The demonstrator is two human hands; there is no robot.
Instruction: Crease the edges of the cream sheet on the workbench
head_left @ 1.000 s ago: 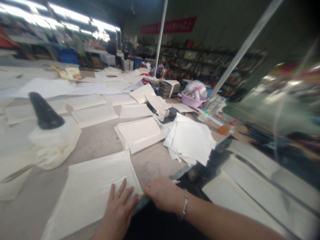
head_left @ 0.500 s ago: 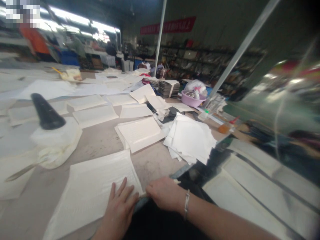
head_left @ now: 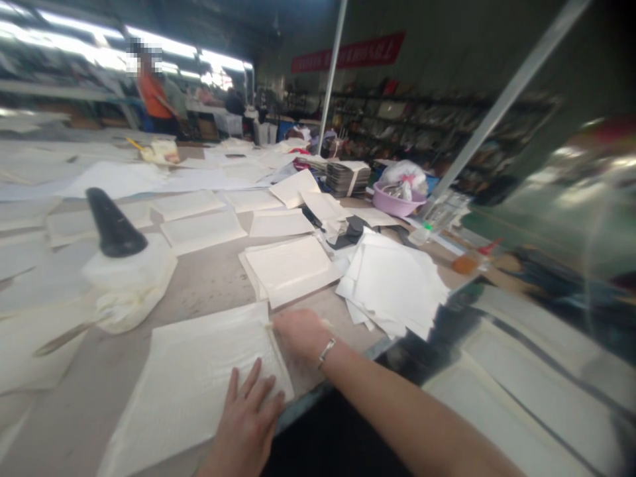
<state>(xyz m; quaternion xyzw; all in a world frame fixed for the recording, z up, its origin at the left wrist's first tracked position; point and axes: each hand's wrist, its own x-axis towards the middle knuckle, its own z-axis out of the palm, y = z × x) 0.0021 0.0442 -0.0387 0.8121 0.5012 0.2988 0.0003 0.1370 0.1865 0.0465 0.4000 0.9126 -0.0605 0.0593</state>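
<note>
A cream-coloured sheet (head_left: 199, 371), with at least one more layer under its right edge, lies on the table in front of me. My left hand (head_left: 248, 417) rests flat on its near right part, fingers spread. At the sheet's far right edge, my right hand (head_left: 301, 334) is closed, knuckles up. A small pale tip sticks out behind its fingers; what it belongs to is hidden. Just beyond lies a small stack of cream sheets (head_left: 293, 268), and right of that a loose pile of white sheets (head_left: 392, 281).
On the left stands a white container with a black cone-shaped top (head_left: 114, 225), with a flat stick (head_left: 64, 338) beside it. A pink basin (head_left: 397, 199) sits further back. Pale panels (head_left: 536, 391) lie lower right, past the table edge (head_left: 308, 404). People work in the background.
My right hand has moved away from me along the sheet's right edge, from the near corner to the far one. My left hand stays flat on the sheet. The view has turned slightly left.
</note>
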